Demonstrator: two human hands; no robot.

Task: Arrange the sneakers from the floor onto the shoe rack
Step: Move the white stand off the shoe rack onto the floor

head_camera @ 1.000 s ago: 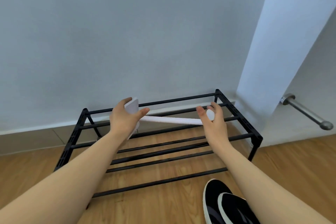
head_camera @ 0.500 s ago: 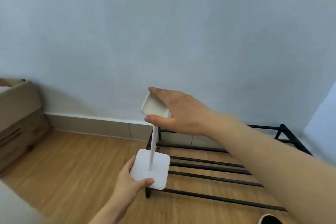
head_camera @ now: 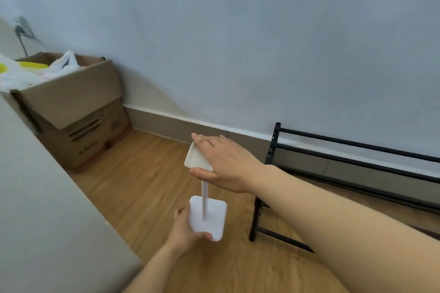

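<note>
Cardboard box point(head_camera: 71, 112) stuffed with plastic bags at left wall. White stand point(head_camera: 205, 207) upright mid-frame: left hand point(head_camera: 188, 233) clamped on square base, right hand point(head_camera: 226, 164) gripping top plate. Black shoe rack point(head_camera: 345, 166) right of both hands, near, not touching. Sneakers out of view.

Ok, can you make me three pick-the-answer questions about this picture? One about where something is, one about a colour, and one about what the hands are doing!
1. Where is the cardboard box?
A. on the shoe rack
B. by the wall, left of the shoe rack
C. in a hand

2. What colour is the stand?
A. white
B. red
C. black

3. How is the stand held?
A. by no hands
B. by one hand
C. by both hands

Answers: B, it sits in the corner; A, base and pole are white; C, left hand grips the base, right hand the top.
</note>
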